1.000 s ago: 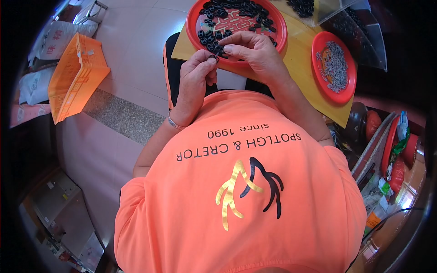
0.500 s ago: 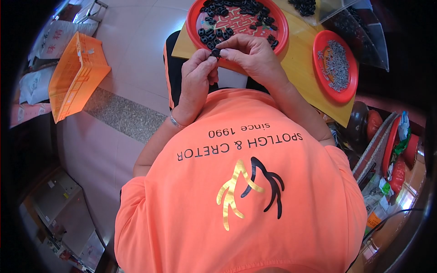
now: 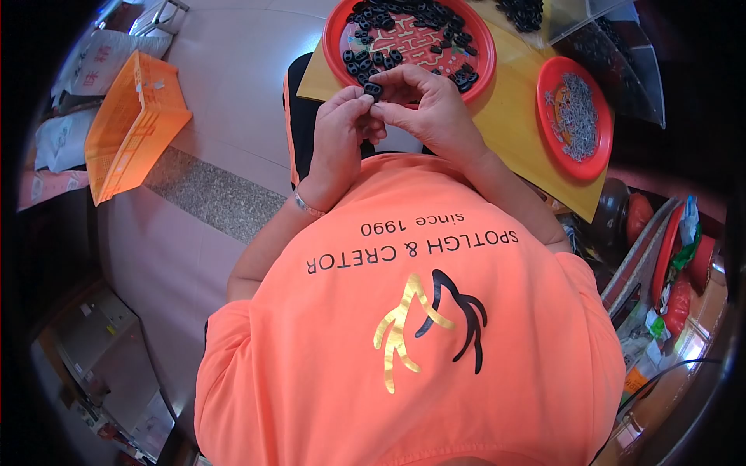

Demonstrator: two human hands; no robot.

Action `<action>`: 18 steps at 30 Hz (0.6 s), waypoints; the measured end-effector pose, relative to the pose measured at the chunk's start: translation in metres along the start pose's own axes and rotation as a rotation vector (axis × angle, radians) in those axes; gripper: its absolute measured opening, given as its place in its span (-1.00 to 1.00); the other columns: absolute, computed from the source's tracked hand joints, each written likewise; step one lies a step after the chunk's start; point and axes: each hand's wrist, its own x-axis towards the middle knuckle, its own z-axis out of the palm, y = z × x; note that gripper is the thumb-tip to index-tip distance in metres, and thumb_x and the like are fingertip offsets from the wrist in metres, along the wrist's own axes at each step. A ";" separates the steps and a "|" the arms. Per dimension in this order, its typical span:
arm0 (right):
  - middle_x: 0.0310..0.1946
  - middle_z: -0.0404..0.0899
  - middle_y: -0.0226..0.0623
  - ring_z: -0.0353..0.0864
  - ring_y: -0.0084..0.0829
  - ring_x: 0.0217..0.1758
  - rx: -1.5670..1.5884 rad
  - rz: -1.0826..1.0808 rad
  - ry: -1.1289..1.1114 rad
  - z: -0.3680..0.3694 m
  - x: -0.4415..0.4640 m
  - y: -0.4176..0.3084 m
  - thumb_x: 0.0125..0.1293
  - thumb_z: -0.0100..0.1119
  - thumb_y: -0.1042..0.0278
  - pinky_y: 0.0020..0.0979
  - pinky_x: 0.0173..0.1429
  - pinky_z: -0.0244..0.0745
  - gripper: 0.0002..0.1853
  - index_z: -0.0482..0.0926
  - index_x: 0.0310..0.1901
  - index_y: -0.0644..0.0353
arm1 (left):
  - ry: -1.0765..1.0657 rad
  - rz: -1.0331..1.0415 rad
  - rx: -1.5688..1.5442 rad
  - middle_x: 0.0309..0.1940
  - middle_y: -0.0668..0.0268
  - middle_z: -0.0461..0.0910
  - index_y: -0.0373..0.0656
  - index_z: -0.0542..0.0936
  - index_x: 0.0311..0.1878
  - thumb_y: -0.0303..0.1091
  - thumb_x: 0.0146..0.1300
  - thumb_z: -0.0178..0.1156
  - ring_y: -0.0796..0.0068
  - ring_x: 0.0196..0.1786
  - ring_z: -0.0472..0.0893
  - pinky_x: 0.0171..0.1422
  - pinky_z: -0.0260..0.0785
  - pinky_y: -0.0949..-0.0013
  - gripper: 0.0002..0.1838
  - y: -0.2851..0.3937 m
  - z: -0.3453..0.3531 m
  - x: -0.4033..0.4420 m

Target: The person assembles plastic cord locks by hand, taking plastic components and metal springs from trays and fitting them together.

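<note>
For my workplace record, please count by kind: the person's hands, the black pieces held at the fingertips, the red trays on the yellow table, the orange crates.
Left hand and right hand: 2
Held black piece: 1
Larger red tray and smaller red tray: 2
Orange crate: 1
Total: 6

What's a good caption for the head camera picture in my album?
Left hand and right hand meet at a small black part near a red tray.
</note>
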 end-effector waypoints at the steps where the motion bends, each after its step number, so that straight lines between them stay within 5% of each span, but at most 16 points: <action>1: -0.29 0.62 -0.39 0.58 -0.68 -0.23 -0.040 -0.004 0.004 0.000 0.000 -0.001 0.17 0.28 0.50 -0.59 -0.07 0.52 -0.74 0.57 -0.08 0.30 | -0.019 0.005 -0.006 -0.47 0.34 0.52 -0.26 0.49 -0.21 -0.35 0.32 -0.05 0.55 -0.44 0.52 -0.34 0.34 0.53 -0.81 -0.001 -0.001 0.001; 18: -0.30 0.56 -0.17 0.57 -0.17 -0.23 -0.658 -0.411 0.027 -0.002 0.001 -0.004 0.04 0.26 0.30 -0.25 -0.11 0.50 -0.72 0.59 -0.21 0.23 | -0.005 0.017 0.033 -0.48 0.27 0.59 -0.31 0.54 -0.21 -0.27 0.34 -0.09 0.52 -0.51 0.56 -0.44 0.36 0.54 -0.70 -0.005 0.005 0.002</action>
